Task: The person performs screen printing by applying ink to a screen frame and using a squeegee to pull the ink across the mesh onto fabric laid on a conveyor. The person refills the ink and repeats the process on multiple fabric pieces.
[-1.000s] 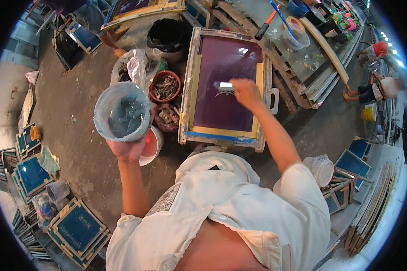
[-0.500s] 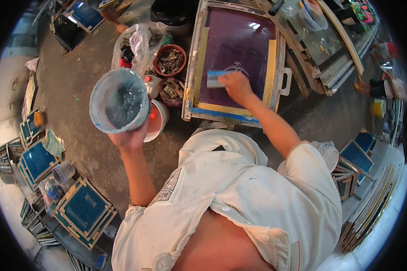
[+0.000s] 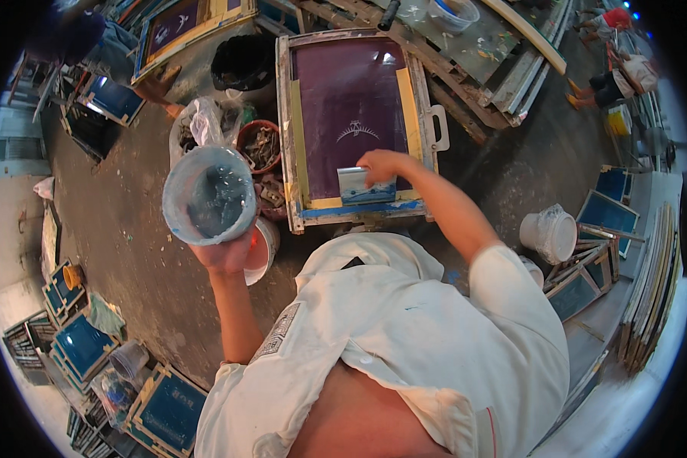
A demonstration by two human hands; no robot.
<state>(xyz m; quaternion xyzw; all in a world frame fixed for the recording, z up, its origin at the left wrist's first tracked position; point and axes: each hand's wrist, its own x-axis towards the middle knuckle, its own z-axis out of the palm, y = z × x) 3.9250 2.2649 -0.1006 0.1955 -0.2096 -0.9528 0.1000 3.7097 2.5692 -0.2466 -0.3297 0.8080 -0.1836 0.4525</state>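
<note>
A silk-screen frame (image 3: 285,114) with purple mesh (image 3: 342,91) lies in front of me. Yellow tape lines its sides, and a pale crown-like emblem (image 3: 357,134) shows in the mesh. My right hand (image 3: 382,166) is closed on a squeegee (image 3: 356,185), a flat, blue-stained blade standing tilted at the mesh's near end; whether its edge touches the mesh I cannot tell. To the left, my left hand (image 3: 225,256) holds up a translucent bucket (image 3: 177,200) from beneath. Grey-blue ink coats the inside of the bucket, and part of the hand is hidden behind it.
Past the bucket stand a white pail (image 3: 261,252), a reddish tub of scraps (image 3: 261,145) and a black bin (image 3: 243,62). Stacked screens (image 3: 168,408) lie lower left, more lean at right near a wrapped white bucket (image 3: 549,235). Other people (image 3: 626,76) are at the far right.
My right hand has drawn the squeegee toward me, from mid-mesh to the near end, and the emblem is now uncovered. The bucket stays in my left hand. The whole view has shifted.
</note>
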